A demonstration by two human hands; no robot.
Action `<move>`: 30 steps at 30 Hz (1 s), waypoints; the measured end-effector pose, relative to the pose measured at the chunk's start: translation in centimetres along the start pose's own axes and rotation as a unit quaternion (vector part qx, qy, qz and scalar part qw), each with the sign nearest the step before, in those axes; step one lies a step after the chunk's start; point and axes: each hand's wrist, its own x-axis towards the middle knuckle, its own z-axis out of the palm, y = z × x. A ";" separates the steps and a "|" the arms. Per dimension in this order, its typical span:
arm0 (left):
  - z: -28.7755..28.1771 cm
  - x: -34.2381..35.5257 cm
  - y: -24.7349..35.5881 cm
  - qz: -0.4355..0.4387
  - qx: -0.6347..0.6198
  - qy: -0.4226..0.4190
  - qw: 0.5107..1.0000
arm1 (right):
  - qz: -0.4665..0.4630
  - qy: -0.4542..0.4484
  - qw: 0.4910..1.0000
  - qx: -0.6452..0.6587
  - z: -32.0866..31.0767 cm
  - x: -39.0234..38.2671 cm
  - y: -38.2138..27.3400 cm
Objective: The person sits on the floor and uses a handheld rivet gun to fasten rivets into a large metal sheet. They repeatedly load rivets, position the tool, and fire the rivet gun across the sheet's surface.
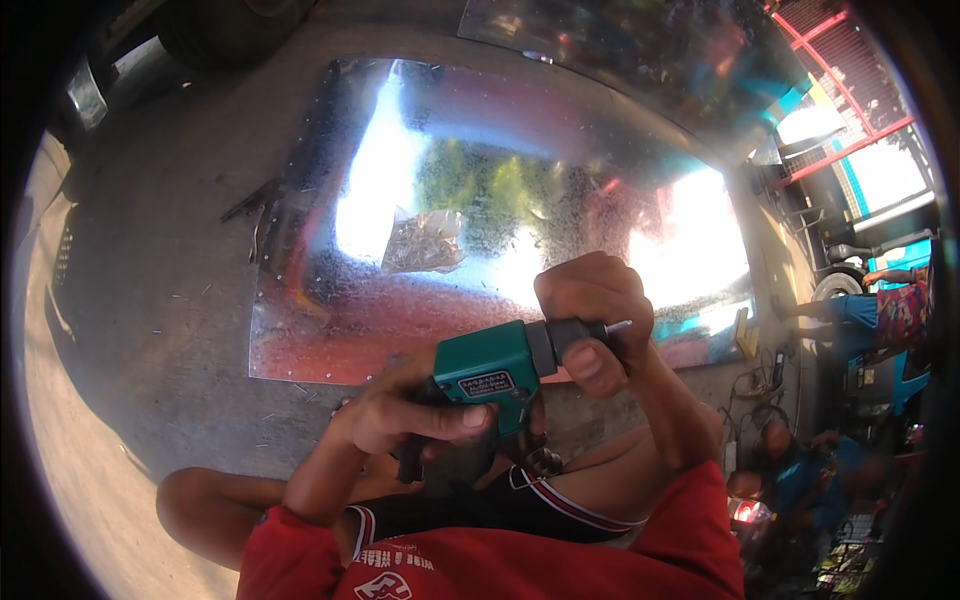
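Observation:
A green rivet gun with a dark nose lies across the space in front of my lap. My left hand is wrapped round its rear and handle. Around the nose, my right hand is closed, with the thumb pressed against its near side. A thin silvery tip sticks out past the nose, pointing right. Beyond my hands a large shiny metal sheet lies on the floor. On that sheet sits a crumpled clear plastic bag; its contents are hard to make out.
Another metal sheet lies at the far right. A dark tyre stands at the far left. Dark thin pieces lie by the sheet's left edge. Cables lie on the right, near other people. Red mesh stands behind.

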 end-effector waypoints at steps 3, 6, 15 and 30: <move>0.3 -0.5 0.4 -0.007 0.039 0.036 0.999 | 0.021 -0.014 1.000 0.014 0.0 0.0 -0.1; 0.6 -0.5 0.5 0.010 0.097 0.071 0.993 | 0.031 -0.007 0.999 0.024 0.2 -0.1 -0.2; 0.0 -0.1 0.6 0.116 0.395 0.112 0.904 | 0.055 -0.010 0.992 0.114 0.5 -0.9 0.7; -2.0 0.7 -1.9 0.072 0.059 0.074 0.993 | 0.039 -0.013 0.998 0.050 1.1 -0.4 1.6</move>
